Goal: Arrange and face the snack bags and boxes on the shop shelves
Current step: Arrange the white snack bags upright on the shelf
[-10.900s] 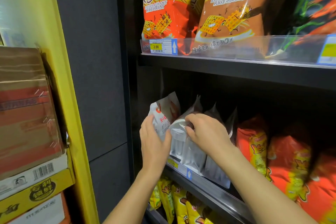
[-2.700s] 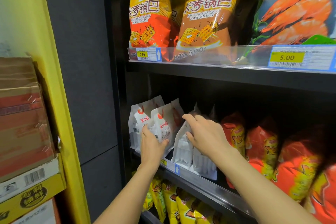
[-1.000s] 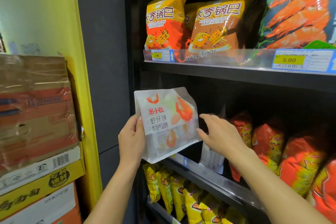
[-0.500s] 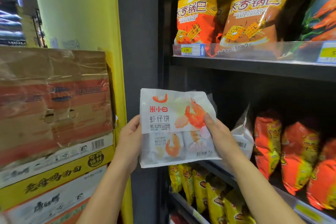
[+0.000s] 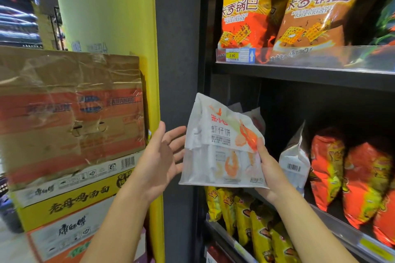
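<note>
Obs: right hand (image 5: 269,168) grips the white prawn-cracker bag (image 5: 218,145) by its lower right corner, thumb on the printed face, other fingers hidden behind; the bag is off the shelf, in the air, print toward the camera, top leaning a little to the left

Left hand (image 5: 164,156) is slack and flat, palm turned to the bag, fingers spread just beside its left edge; contact or a hair's gap, cannot tell. Hands apart, bag between them

Judgement: a one-corner grip lets the soft pouch sag, so the flat palm reads as a support placed to square it up before it goes on the shelf face-out

Just behind the held bag a second white bag (image 5: 255,117) shows its top on the middle shelf (image 5: 333,222); right of the right hand a third white bag (image 5: 296,160) stands edge-on, barcode outward, so not faced. Further right, red-orange bags (image 5: 327,166) stand in a row

Below the right wrist: yellow bags (image 5: 235,209). Above both hands: rice crust bags (image 5: 245,13) behind a clear rail (image 5: 320,57), price label (image 5: 232,55) reading 2.90

Left of the left hand: stacked taped cartons (image 5: 64,113) against a yellow pillar (image 5: 152,49)

Stage, judged: white-bag slot only partly faced; the held bag needs a front place, label out
</note>
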Demonstrator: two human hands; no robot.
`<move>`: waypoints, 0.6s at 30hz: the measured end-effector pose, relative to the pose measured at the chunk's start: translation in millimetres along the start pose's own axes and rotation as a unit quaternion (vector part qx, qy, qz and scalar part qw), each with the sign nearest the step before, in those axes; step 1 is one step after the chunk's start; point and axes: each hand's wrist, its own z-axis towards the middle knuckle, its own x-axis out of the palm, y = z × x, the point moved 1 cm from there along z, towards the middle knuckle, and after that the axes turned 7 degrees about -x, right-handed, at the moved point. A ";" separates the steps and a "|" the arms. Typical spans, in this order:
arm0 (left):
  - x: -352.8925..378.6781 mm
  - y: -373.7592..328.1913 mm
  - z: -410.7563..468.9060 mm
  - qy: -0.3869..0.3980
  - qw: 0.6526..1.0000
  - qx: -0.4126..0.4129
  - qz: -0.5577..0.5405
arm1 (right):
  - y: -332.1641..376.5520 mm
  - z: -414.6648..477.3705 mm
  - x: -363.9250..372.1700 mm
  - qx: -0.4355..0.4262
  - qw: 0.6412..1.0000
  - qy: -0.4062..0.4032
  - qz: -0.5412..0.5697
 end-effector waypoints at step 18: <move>-27.3 44.6 21.9 -0.044 0.986 -0.087 -0.134 | 32.8 -10.0 19.6 -0.107 0.990 0.024 -0.088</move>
